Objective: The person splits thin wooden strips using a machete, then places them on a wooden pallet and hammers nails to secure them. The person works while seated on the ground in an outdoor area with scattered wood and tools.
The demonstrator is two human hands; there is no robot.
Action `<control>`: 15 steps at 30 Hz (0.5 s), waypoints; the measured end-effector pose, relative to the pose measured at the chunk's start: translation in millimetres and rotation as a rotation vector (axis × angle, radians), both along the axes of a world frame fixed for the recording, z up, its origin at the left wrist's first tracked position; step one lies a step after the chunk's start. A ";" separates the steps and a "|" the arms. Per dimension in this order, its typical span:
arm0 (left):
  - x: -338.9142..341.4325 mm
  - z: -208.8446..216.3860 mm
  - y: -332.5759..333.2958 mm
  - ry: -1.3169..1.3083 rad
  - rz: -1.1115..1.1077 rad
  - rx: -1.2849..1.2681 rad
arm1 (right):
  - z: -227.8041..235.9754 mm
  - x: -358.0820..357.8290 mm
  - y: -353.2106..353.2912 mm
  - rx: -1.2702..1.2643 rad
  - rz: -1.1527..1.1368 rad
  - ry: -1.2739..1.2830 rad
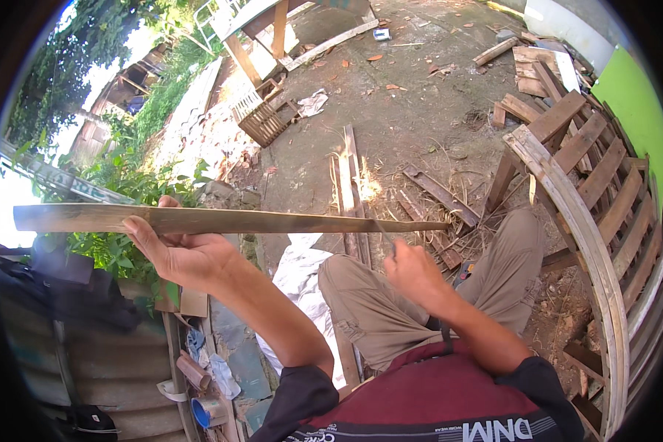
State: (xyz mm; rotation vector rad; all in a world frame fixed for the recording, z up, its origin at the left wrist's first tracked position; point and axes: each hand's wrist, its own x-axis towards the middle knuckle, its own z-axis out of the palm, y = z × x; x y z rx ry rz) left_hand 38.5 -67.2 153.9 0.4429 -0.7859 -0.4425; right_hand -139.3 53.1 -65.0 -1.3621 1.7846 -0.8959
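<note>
A long, flat bamboo slat (265,221) runs level across the view, from the far left to above my right knee. My left hand (188,254) is closed around it toward its wide left end, thumb in front and fingertips showing over the top edge. My right hand (418,274) is a fist below the slat's thin right part. From this fist a narrow knife blade (384,234) slants up to the slat and meets its edge; the handle is hidden in my fingers. White cloth (298,276) lies beside my left leg.
A slatted wooden frame (604,177) leans along the right side. Wooden pieces (438,193) and thin shavings lie on the ground ahead. A slatted crate (259,119) and a wooden table (280,29) stand farther off. Leafy plants (125,250) and a blue cup (208,412) are at left.
</note>
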 end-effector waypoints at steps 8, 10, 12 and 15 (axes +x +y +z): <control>8.3 -1.1 -21.8 -0.002 0.009 0.023 | -104.3 -37.4 -9.3 0.202 -0.137 -0.042; 6.5 -0.9 -25.8 0.011 0.020 0.045 | -25.3 -6.7 -19.3 0.023 -0.019 -0.081; 3.0 0.0 -25.5 -0.006 0.020 0.044 | 34.3 20.7 -23.1 -0.209 0.076 -0.083; 7.9 0.6 -29.2 -0.037 0.013 0.033 | 56.3 34.5 -16.1 -0.393 0.105 -0.152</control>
